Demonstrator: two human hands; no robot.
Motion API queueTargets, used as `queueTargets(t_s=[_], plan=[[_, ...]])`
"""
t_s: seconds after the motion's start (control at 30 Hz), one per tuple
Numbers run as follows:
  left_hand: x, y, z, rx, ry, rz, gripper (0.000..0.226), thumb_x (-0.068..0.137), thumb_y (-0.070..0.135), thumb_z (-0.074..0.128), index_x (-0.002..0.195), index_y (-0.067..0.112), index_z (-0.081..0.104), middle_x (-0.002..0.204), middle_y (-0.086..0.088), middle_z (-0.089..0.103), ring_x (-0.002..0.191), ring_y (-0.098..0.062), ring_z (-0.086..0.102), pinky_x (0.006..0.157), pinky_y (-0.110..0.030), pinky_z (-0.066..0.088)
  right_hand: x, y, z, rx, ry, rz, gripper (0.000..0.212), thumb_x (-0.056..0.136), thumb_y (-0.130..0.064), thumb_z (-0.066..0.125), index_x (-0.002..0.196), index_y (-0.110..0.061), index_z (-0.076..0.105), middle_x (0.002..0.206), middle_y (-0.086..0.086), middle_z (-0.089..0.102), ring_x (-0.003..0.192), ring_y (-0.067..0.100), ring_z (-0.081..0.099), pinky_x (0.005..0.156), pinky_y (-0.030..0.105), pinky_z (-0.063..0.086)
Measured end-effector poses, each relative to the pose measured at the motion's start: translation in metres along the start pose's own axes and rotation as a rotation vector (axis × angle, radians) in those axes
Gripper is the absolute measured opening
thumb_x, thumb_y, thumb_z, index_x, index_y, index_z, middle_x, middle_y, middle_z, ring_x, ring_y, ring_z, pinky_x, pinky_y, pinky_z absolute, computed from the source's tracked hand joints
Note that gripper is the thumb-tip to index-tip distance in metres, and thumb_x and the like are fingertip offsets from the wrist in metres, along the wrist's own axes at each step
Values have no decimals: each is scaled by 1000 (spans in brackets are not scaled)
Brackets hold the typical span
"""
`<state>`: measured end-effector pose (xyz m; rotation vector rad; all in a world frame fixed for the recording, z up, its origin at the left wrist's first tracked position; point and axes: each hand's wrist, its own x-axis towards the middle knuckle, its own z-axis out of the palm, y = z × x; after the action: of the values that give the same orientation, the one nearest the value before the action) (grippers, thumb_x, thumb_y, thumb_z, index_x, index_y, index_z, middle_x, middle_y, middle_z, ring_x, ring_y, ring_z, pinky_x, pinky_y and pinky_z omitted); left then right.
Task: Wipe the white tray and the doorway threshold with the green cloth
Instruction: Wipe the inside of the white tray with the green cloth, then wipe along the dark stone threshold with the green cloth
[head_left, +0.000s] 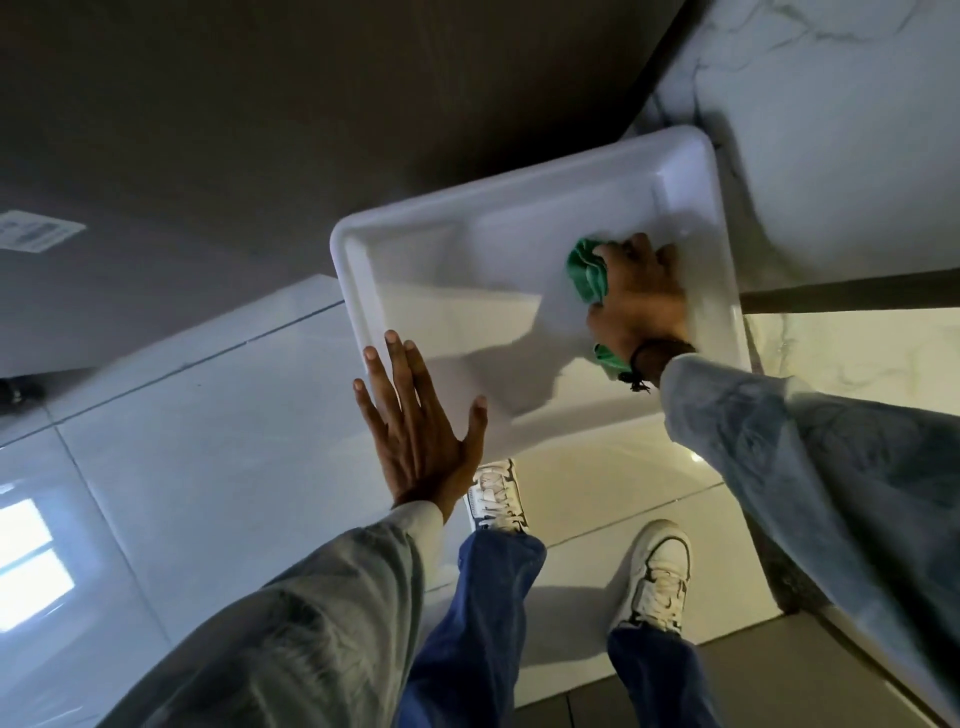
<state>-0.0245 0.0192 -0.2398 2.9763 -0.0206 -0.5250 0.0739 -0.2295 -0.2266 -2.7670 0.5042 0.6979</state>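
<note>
A large white plastic tray (415, 228) lies on the glossy tiled floor, its far corner against a dark door. Inside it, near the right wall, my right hand (641, 293) presses a bunched green cloth (587, 273) onto the tray's bottom. A bit of the cloth also shows under my wrist. My left hand (415, 421) lies flat with fingers spread on the tray's near left rim, holding nothing. A dark strip (852, 296), possibly the doorway threshold, runs right from the tray between marble-patterned tiles.
A dark brown door (260, 130) fills the upper left, with a white label (39, 236) on it. My two white sneakers (498, 493) stand on the tiles just below the tray. A marble-look surface (831, 130) lies at the upper right.
</note>
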Motion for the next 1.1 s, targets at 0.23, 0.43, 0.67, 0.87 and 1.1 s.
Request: queueTargets(t_s=[0.23,0.43,0.67,0.87,1.1], plan=[[-17,28,-55,-16,-116,204,93,101,64,30,167,4,4,177,-17,-5,163,-38,-6,132,-59,3,-63,24,-65,704,-107,268,31,70,-27,75,100,-23,72,91,2,74,87,25,67,77,31,53],[-57,92,-110,128,-142,344,92,100,66,21,166,1,10,175,-21,5,162,-42,4,130,-62,9,-159,89,-110,1163,-50,652,13,70,-20,68,82,-21,69,79,4,69,82,29,66,79,39,58],[-130,183,-84,131,-224,665,79,108,53,28,167,6,8,176,-17,-1,163,-37,-3,133,-54,4,-252,196,-87,1482,90,965,3,75,-11,64,72,-13,64,74,7,65,71,29,60,66,33,53],[-164,229,15,107,-327,888,68,111,41,24,167,7,5,177,-15,-4,164,-30,-6,131,-38,-9,-259,269,3,1474,274,980,7,78,-15,68,72,-14,64,80,10,67,82,33,65,80,41,58],[-80,243,201,157,-318,725,77,109,46,24,165,6,-12,175,-14,-22,162,-29,-19,133,-43,-7,-165,327,138,1258,426,855,14,79,-17,69,91,-9,69,76,3,65,68,17,59,53,14,51]])
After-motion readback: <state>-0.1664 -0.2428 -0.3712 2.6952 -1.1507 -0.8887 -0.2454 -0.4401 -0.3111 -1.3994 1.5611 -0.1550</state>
